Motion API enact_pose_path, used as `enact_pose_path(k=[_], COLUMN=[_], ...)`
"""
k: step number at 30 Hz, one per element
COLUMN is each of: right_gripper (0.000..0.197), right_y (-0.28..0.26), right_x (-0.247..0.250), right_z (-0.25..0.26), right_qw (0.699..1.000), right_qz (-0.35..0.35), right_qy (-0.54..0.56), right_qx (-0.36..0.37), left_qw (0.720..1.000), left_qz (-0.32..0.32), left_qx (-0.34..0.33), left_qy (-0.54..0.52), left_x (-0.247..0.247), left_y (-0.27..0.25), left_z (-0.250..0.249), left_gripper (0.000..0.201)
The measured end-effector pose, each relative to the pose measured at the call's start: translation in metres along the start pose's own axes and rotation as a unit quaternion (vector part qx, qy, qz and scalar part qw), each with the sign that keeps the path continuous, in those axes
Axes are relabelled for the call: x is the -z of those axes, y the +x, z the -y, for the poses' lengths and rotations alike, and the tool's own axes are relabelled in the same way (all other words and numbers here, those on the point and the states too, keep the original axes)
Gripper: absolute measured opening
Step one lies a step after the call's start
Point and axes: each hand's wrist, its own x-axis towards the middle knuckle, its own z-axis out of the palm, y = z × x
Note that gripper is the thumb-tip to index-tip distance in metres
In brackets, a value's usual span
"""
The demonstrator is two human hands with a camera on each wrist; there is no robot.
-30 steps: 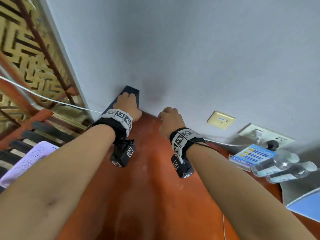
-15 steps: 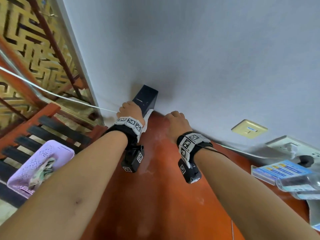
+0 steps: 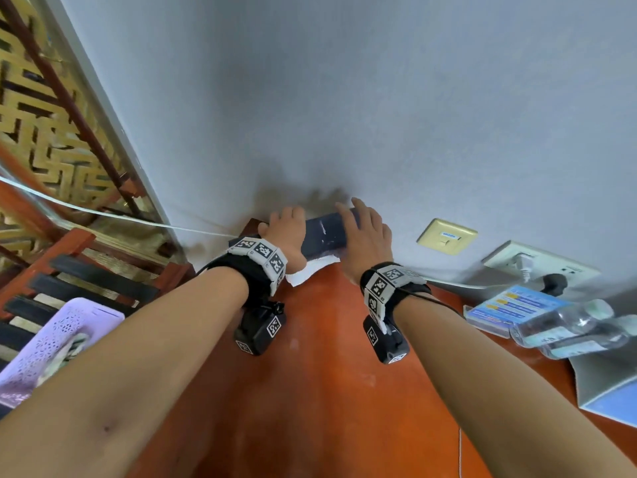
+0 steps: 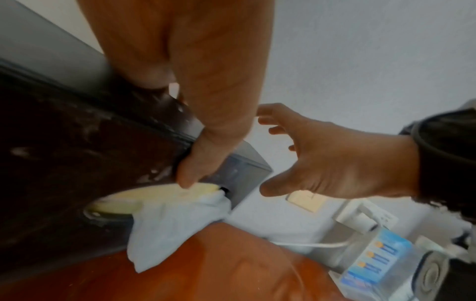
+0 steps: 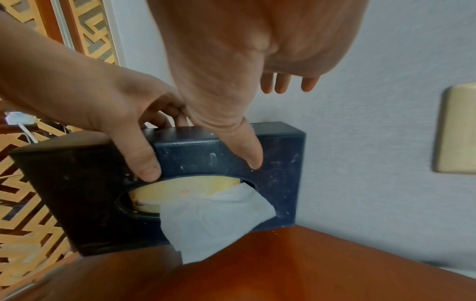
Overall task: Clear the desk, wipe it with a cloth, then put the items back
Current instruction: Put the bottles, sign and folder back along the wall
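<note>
A dark tissue box [image 3: 324, 232] stands on its long side at the far left corner of the red-brown desk [image 3: 310, 374], against the grey wall. Its oval opening faces me, and a white tissue [image 3: 310, 270] hangs from it onto the desk. My left hand [image 3: 287, 232] grips the box's left part, thumb [image 5: 146, 169] on the front and fingers over the top. My right hand [image 3: 365, 232] is spread over the right part, its thumb [image 5: 249, 156] touching the front face and its fingers straight above the top edge. The left wrist view shows the box [image 4: 77, 163], the tissue [image 4: 175, 228] and the spread right hand [image 4: 322, 163].
Two clear water bottles [image 3: 568, 329] lie at the right beside a blue leaflet stand [image 3: 513, 305]. Behind them are a wall socket with a plug [image 3: 537, 267] and a beige wall plate [image 3: 446, 235]. A lilac basket [image 3: 51, 343] sits off the desk's left edge.
The box, held up on end by my left hand, has turned to lie lengthways along the wall. My right hand has uncurled and moved onto its right part.
</note>
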Motion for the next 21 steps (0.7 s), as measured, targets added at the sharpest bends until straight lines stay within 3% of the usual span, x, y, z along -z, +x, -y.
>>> enact_pose_path(k=[2, 9, 15, 21], right_gripper=[0.096, 0.071, 0.069, 0.067], right_y=[-0.012, -0.068, -0.096, -0.101], right_x=[0.003, 0.017, 0.020, 0.013], right_z=[-0.021, -0.106, -0.164, -0.191], right_qw=[0.999, 0.991, 0.986, 0.983], right_qz=[0.013, 0.061, 0.050, 0.054], right_qy=[-0.031, -0.079, -0.075, -0.037], right_qx=[-0.008, -0.091, -0.141, -0.170], left_qw=[0.998, 0.980, 0.970, 0.967], left_qz=[0.021, 0.043, 0.054, 0.058], left_qx=[-0.063, -0.191, -0.234, -0.243], left_qy=[0.004, 0.021, 0.036, 0.047], left_x=[-0.004, -0.041, -0.066, -0.075], left_y=[-0.004, -0.006, 0.005, 0.020], left_z=[-0.021, -0.107, -0.166, -0.189], left_gripper=[0.064, 0.065, 0.069, 0.079])
